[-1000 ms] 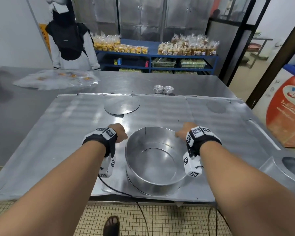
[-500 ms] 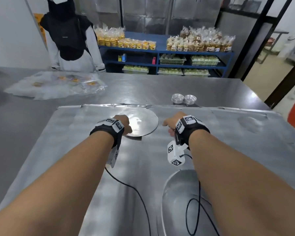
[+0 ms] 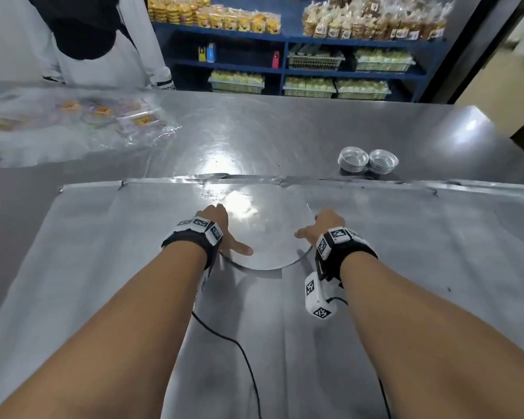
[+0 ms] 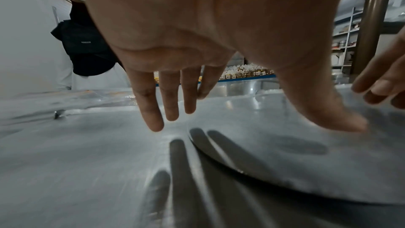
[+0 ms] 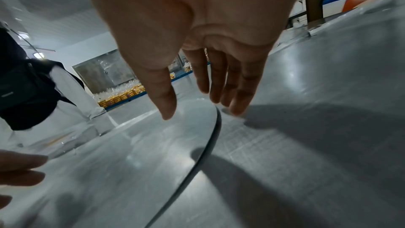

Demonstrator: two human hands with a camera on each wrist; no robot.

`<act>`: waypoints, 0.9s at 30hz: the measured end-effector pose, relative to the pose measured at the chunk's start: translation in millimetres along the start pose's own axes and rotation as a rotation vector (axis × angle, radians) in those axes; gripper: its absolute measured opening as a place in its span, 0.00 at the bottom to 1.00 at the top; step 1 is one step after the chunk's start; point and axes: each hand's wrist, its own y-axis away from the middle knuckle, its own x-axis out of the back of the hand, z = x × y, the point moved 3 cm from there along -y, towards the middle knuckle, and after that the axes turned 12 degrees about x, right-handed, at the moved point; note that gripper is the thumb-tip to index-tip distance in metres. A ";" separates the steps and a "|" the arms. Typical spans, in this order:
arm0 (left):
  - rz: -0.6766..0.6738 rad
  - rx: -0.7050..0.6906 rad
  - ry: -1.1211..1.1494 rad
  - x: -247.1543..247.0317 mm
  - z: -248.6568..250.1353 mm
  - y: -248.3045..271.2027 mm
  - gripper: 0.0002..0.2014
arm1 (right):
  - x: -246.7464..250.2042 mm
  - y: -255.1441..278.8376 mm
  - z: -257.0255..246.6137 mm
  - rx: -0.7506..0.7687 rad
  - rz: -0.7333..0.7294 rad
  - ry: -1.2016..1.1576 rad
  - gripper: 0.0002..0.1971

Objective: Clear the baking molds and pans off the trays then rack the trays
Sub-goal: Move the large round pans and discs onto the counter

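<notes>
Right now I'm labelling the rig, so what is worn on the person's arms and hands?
Both forearms are bare, without sleeves or gloves. Each wrist carries a black strap topped with white blocks printed with black square markers. A white marker-covered module hangs under the right wrist; thin black cables trail back.

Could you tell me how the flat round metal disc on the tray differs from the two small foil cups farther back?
The flat round metal disc is one wide, flat plate without walls; the small foil cups are two little bowl-shaped molds with raised sides. The disc lies on the tray between the left hand and right hand; the cups stand beyond the tray on the table, untouched. Both are shiny silver metal.
</notes>
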 end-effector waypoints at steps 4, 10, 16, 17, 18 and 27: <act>0.098 0.017 -0.089 -14.4 3.5 -15.0 0.59 | -15.1 -20.6 -3.6 -0.031 0.034 0.036 0.41; 0.152 -0.017 -0.072 -22.5 1.3 -27.0 0.70 | -23.8 -36.3 -4.5 -0.128 0.103 -0.067 0.39; 0.119 -0.029 0.110 -23.1 -7.0 -24.6 0.76 | -14.9 -43.2 -11.7 -0.100 0.111 -0.247 0.45; 0.112 -0.016 0.167 -22.5 -8.3 -23.1 0.77 | -10.4 -41.9 -13.1 -0.083 0.132 -0.259 0.44; 0.100 0.000 0.216 -20.9 -8.6 -19.7 0.78 | -5.6 -39.7 -14.5 -0.065 0.152 -0.255 0.43; 0.183 0.176 0.789 5.2 -15.8 21.5 0.47 | 46.6 1.3 -36.3 0.123 0.208 -0.138 0.50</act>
